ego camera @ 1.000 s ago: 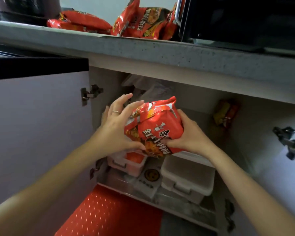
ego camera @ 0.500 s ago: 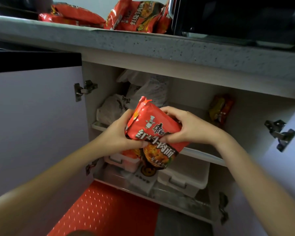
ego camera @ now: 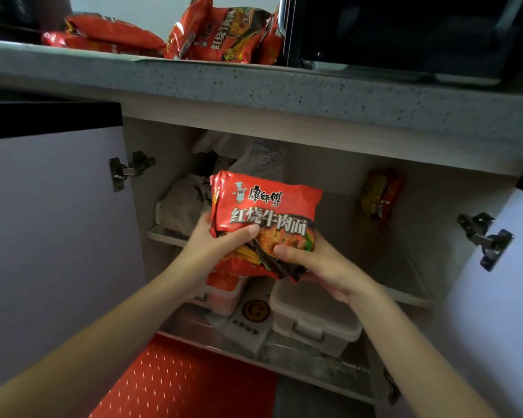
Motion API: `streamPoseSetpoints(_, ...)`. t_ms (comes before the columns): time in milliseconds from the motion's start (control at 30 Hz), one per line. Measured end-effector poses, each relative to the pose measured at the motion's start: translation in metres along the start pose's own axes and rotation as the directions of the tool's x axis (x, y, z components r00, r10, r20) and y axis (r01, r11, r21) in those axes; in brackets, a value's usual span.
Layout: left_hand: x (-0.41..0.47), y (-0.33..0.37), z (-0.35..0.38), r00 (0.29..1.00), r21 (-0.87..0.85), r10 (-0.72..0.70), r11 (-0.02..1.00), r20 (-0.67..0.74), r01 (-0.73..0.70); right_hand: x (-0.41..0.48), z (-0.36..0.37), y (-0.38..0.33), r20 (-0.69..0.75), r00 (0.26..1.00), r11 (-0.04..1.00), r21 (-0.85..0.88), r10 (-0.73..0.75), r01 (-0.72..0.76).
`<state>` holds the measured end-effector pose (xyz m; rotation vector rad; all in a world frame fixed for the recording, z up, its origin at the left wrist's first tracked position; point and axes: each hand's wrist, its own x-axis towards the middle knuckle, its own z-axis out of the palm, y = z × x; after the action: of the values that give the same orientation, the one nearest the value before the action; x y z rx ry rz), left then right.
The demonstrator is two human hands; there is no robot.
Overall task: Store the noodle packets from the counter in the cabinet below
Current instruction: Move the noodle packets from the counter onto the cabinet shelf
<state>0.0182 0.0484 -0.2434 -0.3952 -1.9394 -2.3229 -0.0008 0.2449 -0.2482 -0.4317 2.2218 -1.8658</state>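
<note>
Head view: a red noodle packet point(ego camera: 264, 218) is held upright, printed face toward the camera, in front of the open cabinet point(ego camera: 338, 188), level with its middle shelf point(ego camera: 405, 267). The packet's lower edge is crumpled and partly covered by both thumbs; whether it touches the shelf cannot be determined.

The left hand point(ego camera: 216, 247) grips the lower left corner, thumb pressed across the front, remaining fingers hidden behind the packet. The right hand point(ego camera: 320, 271) grips the lower right corner, thumb on the front, fingers curled underneath and out of sight. Both forearms extend up from the bottom corners of the frame.

At the rear right of the shelf, a dim red-and-yellow packet point(ego camera: 381, 194) stands against the back wall; its print is unreadable. Grey and white bags point(ego camera: 187, 206) fill the rear left. Below, lidded plastic containers point(ego camera: 314, 321) are partly hidden by the hands.

Above, further noodle packets point(ego camera: 224, 34) lie on the speckled counter point(ego camera: 254, 86), cut off by the top edge, beside a dark microwave point(ego camera: 405, 34).
</note>
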Motion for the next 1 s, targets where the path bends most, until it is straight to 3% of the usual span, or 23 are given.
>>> streamPoseSetpoints(167, 0.004, -0.005, -0.004, 0.989, 0.091, -0.083, 0.993, 0.125, 0.072, -0.004, -0.023, 0.01, 0.082, 0.992, 0.994, -0.037, -0.097, 0.1)
streamPoseSetpoints(300, 0.016, -0.018, 0.003, 0.965, 0.023, -0.202, 0.979, 0.17, 0.201, 0.0, -0.04, 0.017, 0.072, 0.994, 0.991, -0.099, -0.081, 0.088)
streamPoseSetpoints(600, 0.076, -0.062, 0.056, 0.99, 0.168, -0.115, 0.981, 0.076, 0.101, 0.024, -0.091, 0.057, -0.121, 0.986, 0.967, -0.24, -0.117, 0.085)
streamPoseSetpoints(700, 0.11, -0.082, 0.076, 0.996, 0.191, -0.087, 0.978, -0.002, 0.086, 0.034, -0.115, 0.067, -0.258, 0.96, 0.971, -0.237, -0.105, 0.043)
streamPoseSetpoints(767, 0.133, -0.098, 0.087, 0.997, 0.186, -0.062, 0.98, -0.052, 0.071, 0.045, -0.138, 0.078, -0.405, 0.914, 0.977, -0.197, -0.007, -0.08)
streamPoseSetpoints(833, 0.155, -0.119, 0.098, 0.995, 0.233, -0.011, 0.972, -0.098, 0.034, 0.059, -0.174, 0.104, -0.598, 0.799, 0.887, -0.336, 0.058, -0.316)
streamPoseSetpoints(867, 0.165, -0.129, 0.102, 0.992, 0.249, 0.009, 0.968, -0.128, 0.024, 0.065, -0.192, 0.117, -0.643, 0.763, 0.773, -0.451, 0.065, -0.447)
streamPoseSetpoints(933, 0.185, -0.147, 0.11, 0.98, 0.264, 0.042, 0.964, -0.197, 0.012, 0.074, -0.216, 0.132, -0.676, 0.736, 0.57, -0.594, 0.03, -0.568)
streamPoseSetpoints(1000, 0.206, -0.161, 0.118, 0.962, 0.303, 0.098, 0.953, -0.254, -0.017, 0.081, -0.227, 0.135, -0.64, 0.768, 0.495, -0.655, 0.04, -0.571)
